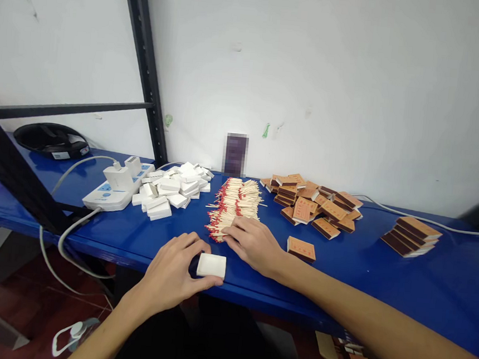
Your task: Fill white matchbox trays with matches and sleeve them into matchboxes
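My left hand (176,272) grips a small white matchbox tray (212,266) by its sides, thumb along the near side. The tray sits at the table's front edge with its hollow facing up, and its inside looks bare. Just beyond it lies a heap of red-tipped matches (237,201), spread in rough rows. My right hand (256,245) reaches into the near end of this heap, its fingers closed on some matches; how many is hidden. Close to my right wrist rests a single orange-and-brown matchbox (301,249).
White trays (175,188) are piled left of the matches, beside a power strip (117,188) with plugs and cables. Orange matchbox sleeves (315,203) lie heaped at the right. A neat stack of matchboxes (413,236) stands farther right. A black shelf post (146,65) rises at the left.
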Motion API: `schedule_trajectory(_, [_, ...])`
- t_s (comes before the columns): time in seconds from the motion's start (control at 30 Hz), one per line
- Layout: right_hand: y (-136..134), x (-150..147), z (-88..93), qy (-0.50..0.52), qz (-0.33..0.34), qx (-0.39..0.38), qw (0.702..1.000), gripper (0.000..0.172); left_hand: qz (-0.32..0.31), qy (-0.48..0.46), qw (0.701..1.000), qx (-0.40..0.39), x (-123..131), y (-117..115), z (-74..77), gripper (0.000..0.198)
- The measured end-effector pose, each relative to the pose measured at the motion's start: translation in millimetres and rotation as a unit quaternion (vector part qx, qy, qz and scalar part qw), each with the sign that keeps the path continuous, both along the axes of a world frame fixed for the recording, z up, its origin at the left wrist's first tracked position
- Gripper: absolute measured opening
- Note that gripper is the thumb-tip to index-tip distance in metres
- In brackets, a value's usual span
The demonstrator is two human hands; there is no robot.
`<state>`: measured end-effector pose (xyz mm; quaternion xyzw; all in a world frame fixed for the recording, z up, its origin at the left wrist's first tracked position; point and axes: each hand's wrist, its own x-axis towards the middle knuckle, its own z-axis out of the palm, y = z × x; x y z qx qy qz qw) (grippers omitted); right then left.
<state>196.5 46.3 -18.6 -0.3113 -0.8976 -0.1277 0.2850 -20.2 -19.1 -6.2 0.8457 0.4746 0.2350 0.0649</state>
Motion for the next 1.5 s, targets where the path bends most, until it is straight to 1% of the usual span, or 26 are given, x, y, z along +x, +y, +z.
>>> schedule_trajectory(0.2, [1, 1, 1.5, 0.070, 0.018, -0.073, 0.995, 0.013, 0.004, -0.011, 1.000, -0.008, 2, 2, -0.3, 0.038])
schedule_trajectory(0.27, [1, 1, 2.2, 0.085, 0.031, -0.085, 0.992, 0.011, 0.009, -0.013, 1.000, -0.009, 2, 3, -0.5, 0.038])
schedule_trajectory(0.4, [2, 0, 1.9, 0.104, 0.045, -0.085, 0.990, 0.009, 0.022, -0.010, 1.000, -0.019, 3, 3, -1.0, 0.038])
schedule_trajectory(0.6, [1, -1, 1.4, 0.133, 0.050, -0.098, 0.985, 0.009, 0.022, -0.010, 1.000, -0.008, 4, 3, -4.8, 0.039])
schedule_trajectory(0.77, [1, -3, 2.5, 0.144, 0.064, -0.085, 0.984, 0.009, 0.025, -0.009, 1.000, -0.007, 4, 3, -3.7, 0.038])
schedule_trajectory(1.0, [-3, -2, 4.8, 0.192, 0.068, -0.083, 0.976, 0.007, 0.031, -0.008, 0.999, -0.001, 5, 2, -2.8, 0.040])
schedule_trajectory(1.13, [-4, -1, 10.8, 0.228, 0.065, -0.086, 0.968, 0.006, 0.021, -0.015, 1.000, -0.004, 4, 0, -1.4, 0.041])
schedule_trajectory(1.3, [-9, 8, 23.8, 0.268, 0.055, -0.083, 0.958, 0.005, 0.003, -0.013, 1.000, -0.002, 1, -2, -0.5, 0.040])
schedule_trajectory(1.4, [-19, 19, 33.9, 0.241, 0.039, -0.099, 0.965, 0.006, 0.004, -0.007, 1.000, 0.003, 1, -2, -1.2, 0.040])
schedule_trajectory(1.5, [-35, 31, 42.9, 0.178, -0.004, -0.151, 0.972, 0.007, 0.005, -0.004, 1.000, 0.013, 2, -1, -2.8, 0.040])
